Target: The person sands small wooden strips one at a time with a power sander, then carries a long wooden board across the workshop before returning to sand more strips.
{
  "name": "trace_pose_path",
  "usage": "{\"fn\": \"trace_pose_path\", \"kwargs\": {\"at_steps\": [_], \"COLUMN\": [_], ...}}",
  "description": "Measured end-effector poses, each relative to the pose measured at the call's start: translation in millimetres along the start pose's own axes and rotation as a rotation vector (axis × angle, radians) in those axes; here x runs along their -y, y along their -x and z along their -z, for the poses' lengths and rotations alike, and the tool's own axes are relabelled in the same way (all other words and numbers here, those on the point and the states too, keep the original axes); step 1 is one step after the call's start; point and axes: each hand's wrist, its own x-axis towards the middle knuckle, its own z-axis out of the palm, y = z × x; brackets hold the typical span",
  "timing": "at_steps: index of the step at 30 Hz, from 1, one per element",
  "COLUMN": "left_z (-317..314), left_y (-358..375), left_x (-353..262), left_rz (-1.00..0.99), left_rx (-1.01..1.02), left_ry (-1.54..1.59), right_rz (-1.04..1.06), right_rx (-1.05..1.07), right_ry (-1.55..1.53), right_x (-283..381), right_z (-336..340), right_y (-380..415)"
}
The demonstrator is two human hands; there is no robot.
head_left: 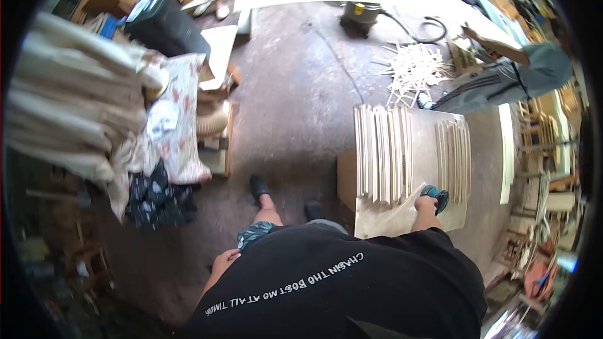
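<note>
Two hands: right hand (pixel 427 203) fingers grasping sander (pixel 436 195) near board edge; left hand (pixel 224 261) clenched.

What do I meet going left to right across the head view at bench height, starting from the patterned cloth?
Patterned cloth → bare concrete floor → big stack of wood strips → right hand on teal tool → smaller strip stack.

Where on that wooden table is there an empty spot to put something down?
On the table, a bare strip runs between the big row of wooden slats and the smaller row. The near corner is crowded: the right hand grips a teal tool there.
</note>
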Motion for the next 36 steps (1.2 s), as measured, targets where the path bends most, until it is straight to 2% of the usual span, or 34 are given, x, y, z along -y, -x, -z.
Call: {"fn": "trace_pose_path", "kwargs": {"at_steps": [1, 2, 3, 4, 5, 7, 9, 11, 13, 14, 15, 16, 17, 19, 20, 23, 24, 26, 27, 28, 29, 31, 32, 33, 36], "left_z": [22.1, 42.5, 62.9, 83.1, 101.8, 147.3, 189.3, 228.1, 255.5, 266.0, 269.7, 270.5, 266.2, 255.5, 251.2, 247.7, 247.6, 245.8, 242.9, 246.5, 251.7, 264.9, 266.0, 272.9, 274.8], "left_y": [-26.4, -62.0, -106.7, -151.1, -193.6, -281.1, -325.2, -356.7, -455.4, -478.2, -499.6, -527.0, -534.9, -588.6, -625.8, -650.1, -660.4, -664.4, -661.9, -683.7, -711.2, -722.0, -709.4, -736.1, -685.4], "left_x": [-34.8, -68.2, -99.5, -131.4, -168.7, -247.8, -345.4, -437.7, -486.2, -508.4, -527.4, -536.1, -545.2, -552.1, -552.5, -585.5, -599.4, -632.1, -648.8, -648.4, -645.4, -658.0, -675.2, -672.5, -731.2], "left_rz": [-0.065, -0.141, -0.21, -0.273, -0.326, -0.462, -0.636, -0.587, -0.588, -0.471, -0.352, -0.281, -0.263, -0.126, -0.114, -0.15, -0.16, -0.202, -0.145, -0.167, -0.205, -0.152, -0.181, -0.216, -0.333], "left_rx": [-0.007, -0.003, 0.005, 0.038, 0.09, 0.211, 0.065, 0.075, -0.037, -0.046, -0.049, 0.033, 0.041, 0.115, 0.204, 0.399, 0.473, 0.662, 0.555, 0.549, 0.548, 0.67, 0.698, 0.811, 0.732], "left_ry": [-0.003, -0.012, 0.131, 0.26, 0.388, 0.444, 0.222, 0.243, 0.275, 0.304, 0.335, 0.403, 0.416, 0.521, 0.583, 0.792, 0.881, 1.008, 0.999, 0.877, 0.763, 0.827, 0.872, 0.824, 0.884], "right_rz": [0.235, 0.383, 0.511, 0.699, 0.411, 0.394, 0.413, 0.533, 0.461, 0.418, 0.405, 0.39, 0.377, 0.276, 0.229, 0.172, 0.26, 0.28, 0.286, 0.344, 0.482, 0.514, 0.549, 0.597, 0.674], "right_rx": [0.063, 0.01, -0.058, -0.058, -0.157, -0.121, -0.038, 0.089, 0.083, 0.083, 0.054, 0.027, 0.002, -0.004, -0.007, 0.047, 0.037, 0.27, 0.395, 0.35, 0.213, -0.025, -0.057, -0.086, -0.104], "right_ry": [0.38, 0.197, 0.001, -0.201, -0.517, -0.677, -0.412, -0.439, -0.485, -0.503, -0.413, -0.317, -0.221, -0.349, -0.423, -0.507, -0.343, -0.165, -0.066, -0.101, -0.115, -0.341, -0.488, -0.521, -0.596], "right_x": [9.1, 24.0, 31.5, 47.7, 71.0, 89.9, 106.3, 106.7, 107.6, 100.3, 92.5, 85.7, 88.3, 92.5, 103.8, 151.2, 167.1, 220.2, 238.9, 261.0, 285.2, 336.8, 360.8, 383.7, 445.3], "right_z": [14.0, -15.2, -53.3, -40.9, -19.8, -9.7, -29.5, -19.6, -10.7, -11.2, -16.0, -25.0, -24.9, 4.9, 28.8, 78.4, 81.1, 111.4, 127.3, 156.9, 164.6, 229.3, 253.0, 285.6, 350.4], "right_y": [27.8, 6.9, -19.2, 27.0, 100.6, 176.7, 210.0, 253.3, 271.7, 272.5, 263.1, 245.8, 232.6, 234.0, 240.5, 236.3, 212.3, 170.8, 160.3, 155.0, 124.5, 121.9, 111.7, 116.7, 129.6]}}
